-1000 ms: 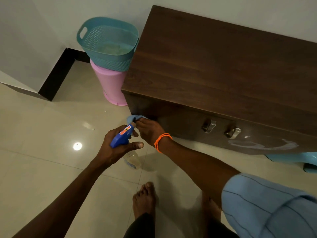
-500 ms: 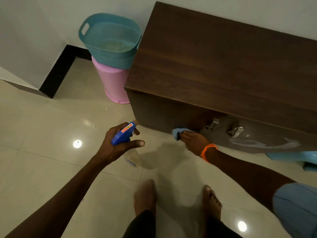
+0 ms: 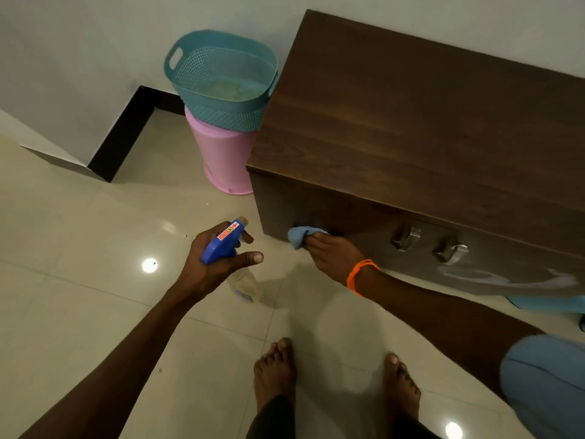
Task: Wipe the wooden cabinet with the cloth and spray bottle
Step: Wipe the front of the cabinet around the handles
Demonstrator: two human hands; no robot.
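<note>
The dark wooden cabinet (image 3: 411, 128) fills the upper right, with two metal handles (image 3: 427, 243) on its front. My right hand (image 3: 335, 253) presses a light blue cloth (image 3: 300, 234) against the lower left part of the cabinet front. My left hand (image 3: 215, 261) holds a spray bottle (image 3: 226, 242) with a blue trigger head and a clear body, out over the floor to the left of the cabinet corner, nozzle toward the cabinet. A whitish smear (image 3: 506, 277) shows on the front panel at the right.
A teal basket (image 3: 221, 80) sits on a pink bin (image 3: 221, 160) against the cabinet's left side. Glossy beige floor tiles (image 3: 79, 248) spread to the left. My bare feet (image 3: 332, 375) stand below the hands. A light blue object (image 3: 550, 304) lies at the right edge.
My right hand swept the cloth right along the cabinet front toward the handles, then back left toward the corner. My left hand kept the spray bottle nearly still.
</note>
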